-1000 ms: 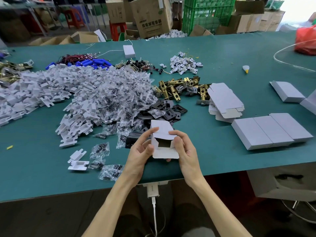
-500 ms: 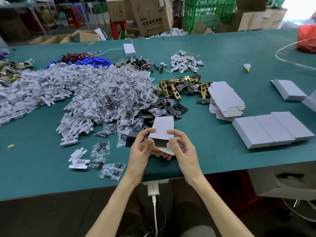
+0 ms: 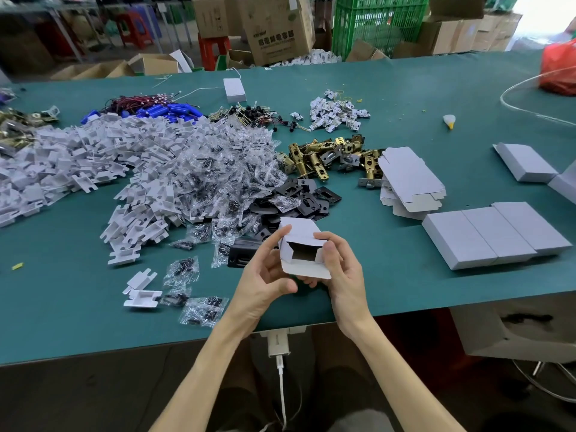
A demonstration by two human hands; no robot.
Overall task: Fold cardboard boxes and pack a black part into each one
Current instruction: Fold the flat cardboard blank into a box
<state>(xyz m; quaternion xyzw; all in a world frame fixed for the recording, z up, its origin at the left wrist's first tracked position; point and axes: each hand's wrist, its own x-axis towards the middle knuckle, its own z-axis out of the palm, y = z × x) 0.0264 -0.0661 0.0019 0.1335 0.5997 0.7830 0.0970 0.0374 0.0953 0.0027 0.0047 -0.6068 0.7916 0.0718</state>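
A small white cardboard box is held above the table's front edge, its open end facing me, side flaps folded in and the end flap hanging down. My left hand grips its left side, one finger on the top. My right hand grips its right side with the thumb on the front flap. A black part lies on the table just left of the box, partly hidden by my left hand. More black plates lie in a heap behind the box.
Flat unfolded boxes are stacked at right. Three closed boxes sit in a row at front right, another closed box farther back. Bagged screws, white inserts and brass latches cover the green table.
The box was tipped back with its top toward me half a second ago; now its open end faces me again, with the side flaps tucked in. Both hands stayed on it.
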